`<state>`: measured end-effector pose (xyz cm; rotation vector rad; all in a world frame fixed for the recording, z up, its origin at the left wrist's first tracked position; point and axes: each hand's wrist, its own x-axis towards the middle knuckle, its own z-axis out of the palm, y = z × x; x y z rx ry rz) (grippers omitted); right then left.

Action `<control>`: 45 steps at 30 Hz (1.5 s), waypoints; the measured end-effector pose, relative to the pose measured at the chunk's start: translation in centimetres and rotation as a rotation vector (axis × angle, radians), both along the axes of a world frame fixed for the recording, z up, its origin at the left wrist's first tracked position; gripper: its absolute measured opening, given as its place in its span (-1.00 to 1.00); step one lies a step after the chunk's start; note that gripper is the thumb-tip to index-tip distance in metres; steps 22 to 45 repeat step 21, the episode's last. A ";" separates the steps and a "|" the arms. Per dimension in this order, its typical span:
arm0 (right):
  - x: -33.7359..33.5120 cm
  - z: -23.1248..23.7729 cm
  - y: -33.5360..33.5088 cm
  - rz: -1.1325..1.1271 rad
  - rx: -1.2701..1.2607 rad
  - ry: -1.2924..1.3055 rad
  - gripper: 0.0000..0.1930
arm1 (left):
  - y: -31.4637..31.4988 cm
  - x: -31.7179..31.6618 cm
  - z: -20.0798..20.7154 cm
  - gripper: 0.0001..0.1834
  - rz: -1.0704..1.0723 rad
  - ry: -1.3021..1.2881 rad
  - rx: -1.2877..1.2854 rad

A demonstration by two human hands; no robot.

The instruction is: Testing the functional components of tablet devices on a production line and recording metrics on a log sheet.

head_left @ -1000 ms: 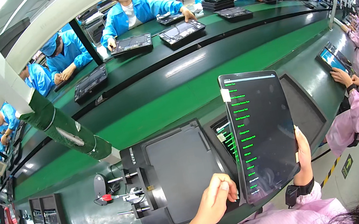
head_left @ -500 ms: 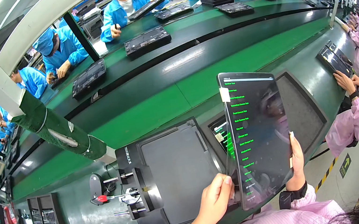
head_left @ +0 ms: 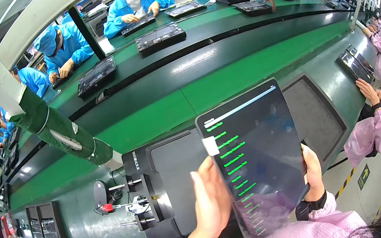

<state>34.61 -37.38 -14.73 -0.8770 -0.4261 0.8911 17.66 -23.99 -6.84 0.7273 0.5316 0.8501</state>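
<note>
A large dark tablet (head_left: 267, 156) with green text lines down its lit screen is held tilted in front of me. My right hand (head_left: 313, 174) grips its right edge, thumb on the front. My left hand (head_left: 211, 206) is at the tablet's left edge with its fingers stretched out; their tips pass out of sight by the edge, so contact there is unclear. A small white sticker (head_left: 210, 146) clings to the upper left edge. Behind the left hand lies a black test fixture (head_left: 172, 157) with metal pins and a flat recess, partly covered.
A black tray (head_left: 333, 112) lies right of the tablet. Left of the fixture are a dark mouse (head_left: 101, 194) and a red-tipped clamp lever (head_left: 108, 208). A green-wrapped post (head_left: 64, 135) rises at left. Co-workers sit across the belt and on both sides.
The tablet has tilted, its top moving left and its screen turning more toward me. My left hand has gone from closed to outstretched. The second lit screen behind is now hidden.
</note>
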 end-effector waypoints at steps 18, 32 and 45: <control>5.2 1.8 -2.3 -0.363 -0.122 -0.131 -0.66 | 0.8 -2.5 -2.5 -0.53 -1.255 0.348 -0.146; 9.3 3.9 -3.3 -0.236 -0.117 -0.031 -0.61 | 0.8 -4.9 -2.6 -0.56 -1.463 0.358 0.119; 9.3 3.9 -3.3 -0.236 -0.117 -0.031 -0.61 | 0.8 -4.9 -2.6 -0.56 -1.463 0.358 0.119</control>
